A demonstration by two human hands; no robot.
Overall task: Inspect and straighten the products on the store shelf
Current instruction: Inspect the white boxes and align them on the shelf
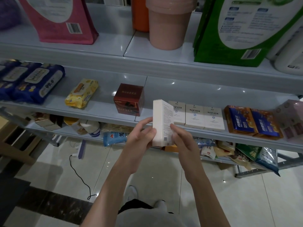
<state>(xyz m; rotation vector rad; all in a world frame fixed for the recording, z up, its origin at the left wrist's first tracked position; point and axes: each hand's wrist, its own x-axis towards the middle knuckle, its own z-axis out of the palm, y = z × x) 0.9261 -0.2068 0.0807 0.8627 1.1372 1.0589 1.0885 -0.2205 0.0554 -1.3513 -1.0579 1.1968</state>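
Left hand [141, 136]: gripping tall white cardboard box [161, 122], upright before front edge of grey metal shelf [101, 109]
Right hand [182, 140]: gripping that box's right side

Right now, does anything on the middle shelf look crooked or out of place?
Yes. The yellow pack lies slanted to the shelf edge, and the dark red box sits turned corner-forward.

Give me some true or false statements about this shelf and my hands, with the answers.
1. The left hand and right hand both hold the white box. True.
2. The dark red box lies on the floor. False: it stands on the middle shelf.
3. Three matching white boxes stand on the middle shelf. True.
4. The pink cup sits on the middle shelf. False: it is on the top shelf.
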